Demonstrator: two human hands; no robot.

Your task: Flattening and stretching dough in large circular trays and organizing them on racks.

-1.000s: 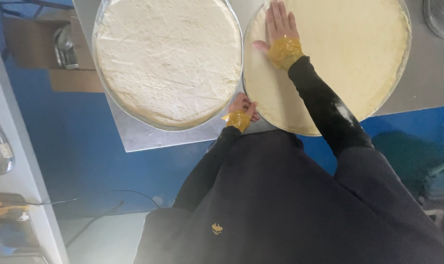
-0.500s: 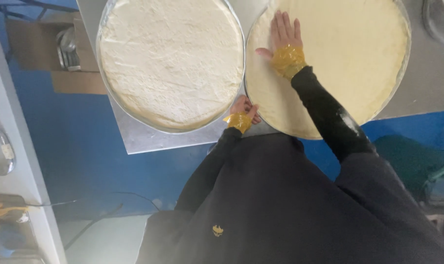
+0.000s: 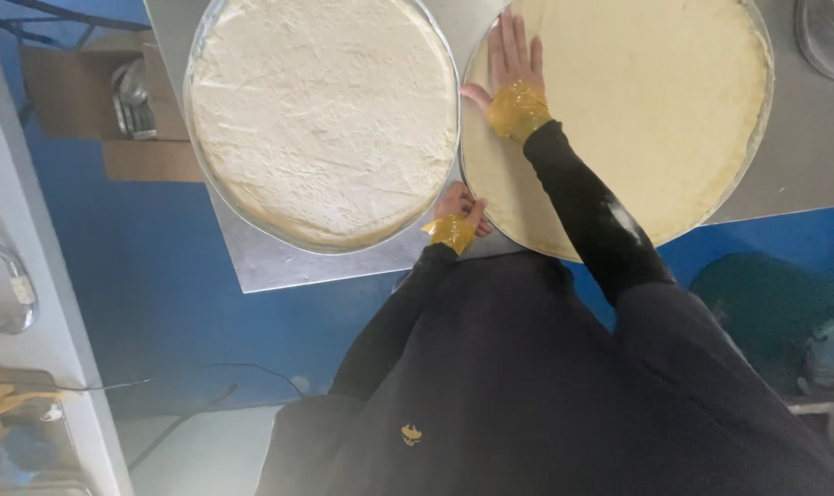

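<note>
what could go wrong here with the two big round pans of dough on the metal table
The right-hand round metal pan of smooth pale dough juts past the steel table's front edge; with the right hand pressing flat on it, it might tip or slide off. The left hand grips only that pan's rim, a thin hold. The black sleeve lies across the dough and may mark it.

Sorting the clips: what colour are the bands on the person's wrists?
Yellow-gold wrist bands, clearest in the head view.
</note>
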